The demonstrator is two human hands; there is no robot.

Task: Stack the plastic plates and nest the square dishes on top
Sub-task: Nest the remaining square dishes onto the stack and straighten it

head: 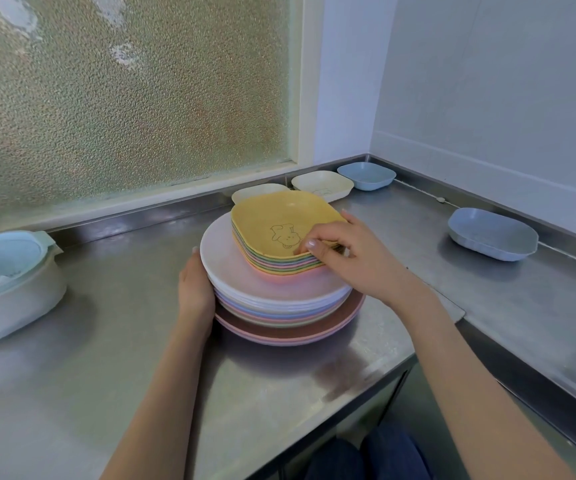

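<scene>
While the left hand lies flat against the round plates, the right hand pinches the nested square dishes on the worktop.

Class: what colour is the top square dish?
Yellow, with a line-drawn cartoon figure; top square dish, head view.

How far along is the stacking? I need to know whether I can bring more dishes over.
Done: the round plates are stacked, with several square dishes nested on top. In hand: the right hand grips the yellow top dish at its near edge while the left hand steadies the plate stack. Left: four loose dishes on the counter, two cream and two blue.
</scene>
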